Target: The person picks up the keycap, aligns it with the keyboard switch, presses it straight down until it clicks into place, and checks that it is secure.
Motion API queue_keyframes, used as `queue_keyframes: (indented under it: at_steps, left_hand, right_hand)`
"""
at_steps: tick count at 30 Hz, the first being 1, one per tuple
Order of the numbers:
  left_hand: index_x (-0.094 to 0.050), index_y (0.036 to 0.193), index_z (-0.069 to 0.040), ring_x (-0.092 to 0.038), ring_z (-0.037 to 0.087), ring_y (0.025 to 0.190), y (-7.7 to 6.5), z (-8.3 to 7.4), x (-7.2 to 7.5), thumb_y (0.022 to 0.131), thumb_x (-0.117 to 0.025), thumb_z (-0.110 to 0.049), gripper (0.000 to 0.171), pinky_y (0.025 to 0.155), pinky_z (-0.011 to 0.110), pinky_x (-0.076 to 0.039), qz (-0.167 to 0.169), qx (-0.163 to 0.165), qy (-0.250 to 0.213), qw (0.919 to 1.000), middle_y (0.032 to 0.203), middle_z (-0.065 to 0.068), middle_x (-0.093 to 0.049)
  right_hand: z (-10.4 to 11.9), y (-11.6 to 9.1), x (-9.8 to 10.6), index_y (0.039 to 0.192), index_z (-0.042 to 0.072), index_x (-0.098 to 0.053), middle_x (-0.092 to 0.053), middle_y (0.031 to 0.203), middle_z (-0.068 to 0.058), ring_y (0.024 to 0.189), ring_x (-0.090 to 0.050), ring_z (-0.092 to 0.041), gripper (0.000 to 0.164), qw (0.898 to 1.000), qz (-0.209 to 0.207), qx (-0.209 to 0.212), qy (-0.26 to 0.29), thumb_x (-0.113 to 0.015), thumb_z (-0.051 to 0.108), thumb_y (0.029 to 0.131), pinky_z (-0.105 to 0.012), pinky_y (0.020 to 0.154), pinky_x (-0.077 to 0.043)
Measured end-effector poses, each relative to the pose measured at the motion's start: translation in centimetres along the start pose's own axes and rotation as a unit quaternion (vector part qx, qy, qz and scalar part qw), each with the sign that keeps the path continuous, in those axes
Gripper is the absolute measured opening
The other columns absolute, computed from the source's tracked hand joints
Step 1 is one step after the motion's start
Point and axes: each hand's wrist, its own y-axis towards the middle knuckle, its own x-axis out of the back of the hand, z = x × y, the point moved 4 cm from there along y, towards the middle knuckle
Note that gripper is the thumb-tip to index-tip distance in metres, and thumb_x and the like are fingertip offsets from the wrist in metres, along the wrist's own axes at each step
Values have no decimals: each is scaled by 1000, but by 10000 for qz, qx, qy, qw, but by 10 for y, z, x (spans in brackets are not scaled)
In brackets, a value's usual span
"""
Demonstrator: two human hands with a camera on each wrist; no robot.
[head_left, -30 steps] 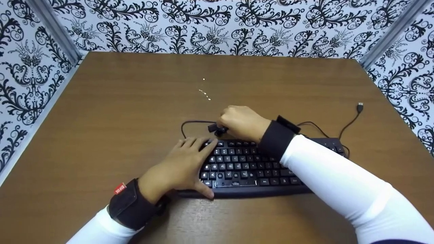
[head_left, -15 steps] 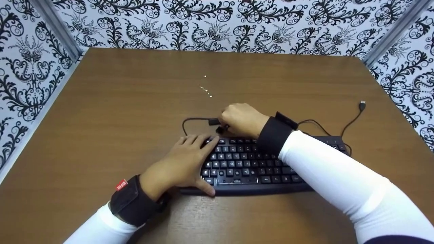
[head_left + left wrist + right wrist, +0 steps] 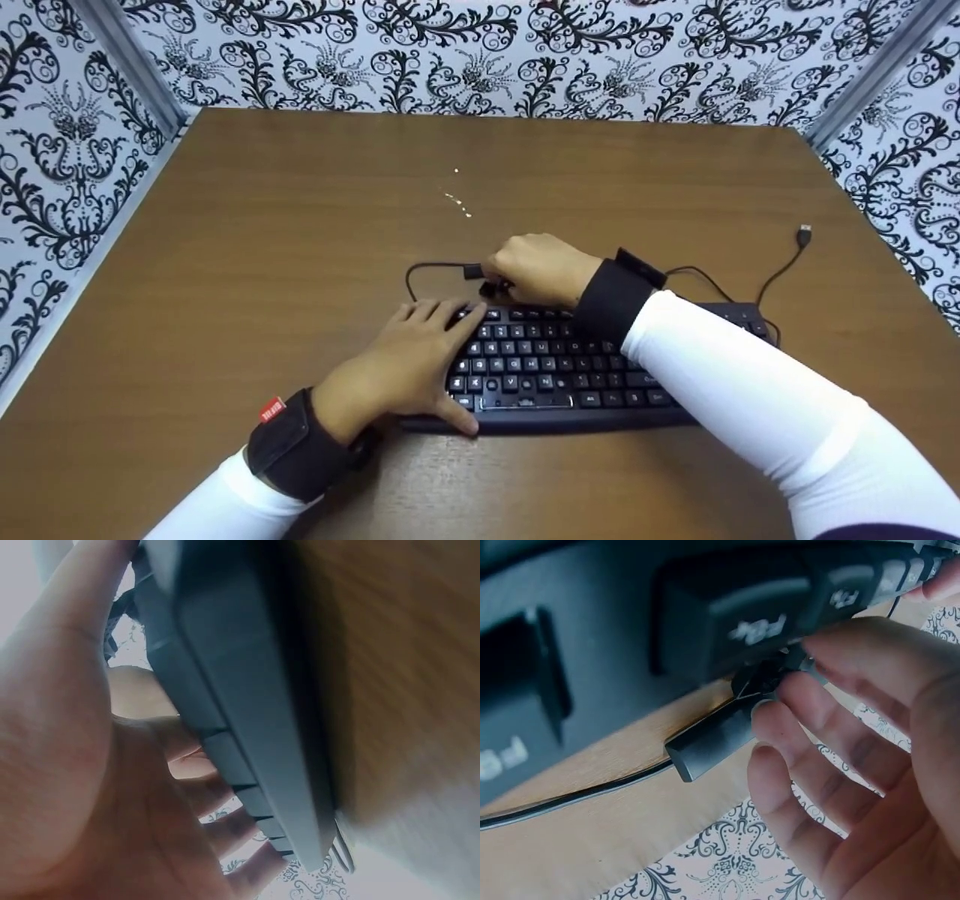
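A black keyboard [image 3: 525, 367] lies on the brown table. My left hand [image 3: 405, 367] rests over its left end, fingers spread at the back and thumb along the front edge; in the left wrist view the palm [image 3: 150, 802] is beside the keyboard's side [image 3: 247, 667]. Just behind the keyboard, my right hand [image 3: 544, 266] pinches a small black piece [image 3: 491, 289], partly hidden by the fingers. A black rectangular cable block [image 3: 472, 271] sticks out at the fingertips. In the right wrist view, this block [image 3: 712, 739] has a cable leaving one end, close to the keyboard's function keys [image 3: 757, 626].
A thin black cable [image 3: 420, 265] loops behind the keyboard's left part. On the right, another cable ends in a USB plug [image 3: 804, 235]. Small bright specks [image 3: 457, 202] show farther back on the table. Patterned walls [image 3: 480, 60] border the table.
The cable block by my right fingers was tilted and now lies level with its cable. The small black piece has shifted slightly. My left hand holds its place on the keyboard.
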Motion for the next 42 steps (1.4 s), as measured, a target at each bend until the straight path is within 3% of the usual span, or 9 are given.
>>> queue_keyframes:
  at_steps: [5, 12, 19, 22, 28, 42]
  left_hand:
    - [-23, 160, -12, -35, 42, 143, 0, 1, 0, 52, -79, -80, 139, 117, 64, -28, -24, -4, 51, 10000, 158, 18, -35]
    - [-22, 160, -12, -34, 42, 143, 1, 1, 1, 51, -78, -81, 140, 118, 63, -27, -6, 25, 101, 9999, 159, 18, -34]
    - [-22, 160, -13, -33, 44, 144, 3, 2, 2, 51, -77, -82, 141, 119, 63, -26, 52, 75, 125, 9999, 160, 18, -32]
    - [-22, 160, -13, -33, 43, 144, 3, 2, 1, 51, -77, -82, 140, 119, 63, -26, 68, 68, 84, 9999, 160, 17, -32]
    - [-24, 160, -13, -35, 42, 143, 4, 1, 1, 51, -79, -81, 139, 118, 62, -28, 7, 41, 41, 10000, 159, 16, -34]
    - [-21, 161, -14, -34, 41, 143, 1, 2, -3, 51, -78, -80, 141, 118, 64, -26, 79, 104, -82, 9999, 161, 13, -31]
  right_hand:
    - [0, 0, 0, 69, 7, -65, -68, 72, -5, 59, -57, -22, 16, 9999, -91, -32, -54, -71, 5, 84, -42, 58, -54]
    - [1, -1, 1, 79, 5, -69, -71, 87, -11, 75, -66, -30, 4, 9993, -147, -157, -316, -71, 3, 81, -47, 68, -58]
    - [7, -8, 10, 81, 6, -64, -69, 80, -10, 73, -66, -30, 5, 9987, -394, -26, -334, -66, 2, 82, -47, 64, -57]
    - [12, -14, 16, 85, 7, -64, -69, 82, -8, 75, -66, -29, 5, 9986, -483, 49, -185, -67, 5, 82, -45, 65, -57]
    - [23, -35, 26, 103, 8, -68, -72, 91, -7, 81, -66, -26, 22, 9976, -684, 106, -60, -70, 11, 81, -42, 70, -59]
    - [49, -72, 21, 92, 10, -72, -71, 83, -1, 78, -63, -19, 11, 9935, -947, 540, -325, -71, 17, 84, -36, 72, -58]
